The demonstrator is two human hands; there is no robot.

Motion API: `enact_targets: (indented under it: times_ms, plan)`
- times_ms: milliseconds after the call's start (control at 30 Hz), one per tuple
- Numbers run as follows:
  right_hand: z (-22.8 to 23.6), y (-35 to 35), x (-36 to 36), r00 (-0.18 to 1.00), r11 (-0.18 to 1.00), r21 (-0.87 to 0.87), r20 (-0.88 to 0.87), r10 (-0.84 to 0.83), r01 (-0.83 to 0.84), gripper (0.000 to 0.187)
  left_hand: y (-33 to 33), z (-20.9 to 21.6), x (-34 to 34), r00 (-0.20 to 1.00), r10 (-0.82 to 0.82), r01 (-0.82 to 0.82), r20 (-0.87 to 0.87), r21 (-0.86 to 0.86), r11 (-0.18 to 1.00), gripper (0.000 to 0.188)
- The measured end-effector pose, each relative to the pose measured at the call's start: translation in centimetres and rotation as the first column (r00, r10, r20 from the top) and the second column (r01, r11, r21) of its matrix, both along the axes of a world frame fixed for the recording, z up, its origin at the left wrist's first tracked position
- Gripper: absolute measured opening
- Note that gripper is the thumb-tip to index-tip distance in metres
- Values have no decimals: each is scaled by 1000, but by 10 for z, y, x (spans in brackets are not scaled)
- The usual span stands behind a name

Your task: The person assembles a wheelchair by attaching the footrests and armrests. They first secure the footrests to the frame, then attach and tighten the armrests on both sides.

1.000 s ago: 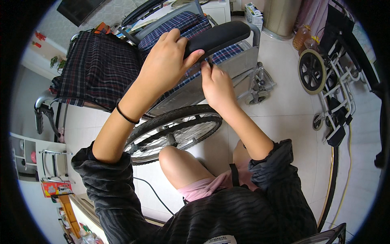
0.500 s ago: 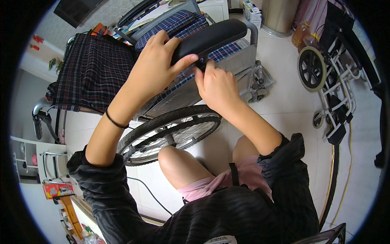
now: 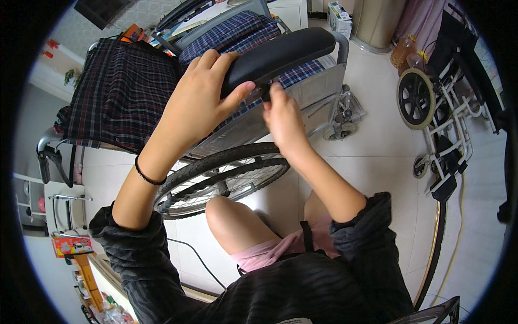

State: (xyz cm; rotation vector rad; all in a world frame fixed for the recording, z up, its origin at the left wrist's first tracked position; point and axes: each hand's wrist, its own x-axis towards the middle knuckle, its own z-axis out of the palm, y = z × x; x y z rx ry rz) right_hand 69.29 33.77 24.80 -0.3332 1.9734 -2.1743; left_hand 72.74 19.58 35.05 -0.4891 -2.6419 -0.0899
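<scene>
A wheelchair with dark plaid upholstery (image 3: 121, 92) stands in front of me, its large spoked wheel (image 3: 186, 171) just before my knees. Its black padded armrest (image 3: 288, 49) runs across the upper middle. My left hand (image 3: 202, 94) is wrapped over the near-left end of that armrest, thumb along its lower edge. Below the pad, my right hand (image 3: 284, 116) is closed with fingers curled around a small black part (image 3: 266, 93) under the armrest. The fingers hide most of this part, so I cannot tell its exact kind. Grey side panel (image 3: 318, 89) lies behind the right hand.
A second, folded wheelchair frame (image 3: 450, 135) with small wheels stands at the right by the wall. Beyond it are an amber jar (image 3: 403, 49), a metallic column (image 3: 377, 24) and a white box (image 3: 339, 19). A dark cable (image 3: 197, 254) crosses the tiled floor at the lower left.
My right hand has turned at the wrist and is now more side-on, its fingers curled tighter under the armrest. The left hand keeps its hold. The whole view has shifted slightly.
</scene>
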Motion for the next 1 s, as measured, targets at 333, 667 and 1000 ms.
enact_targets:
  times_ms: [333, 667, 1000]
  plan:
    - [-5, 7, 12, 761, 809, 315, -607, -229, 495, 48, -1, -1, 1, 1000, 11, -11, -2, -12, 1000, 54]
    - [-14, 3, -3, 980, 969, 187, -150, -133, 161, 49, -1, -2, 1, 1000, 2, -2, -8, -11, 1000, 54]
    - [-8, -7, -2, 869, 875, 283, -424, -253, 393, 46, -2, -2, 0, 1000, 20, -20, 17, -14, 1000, 52]
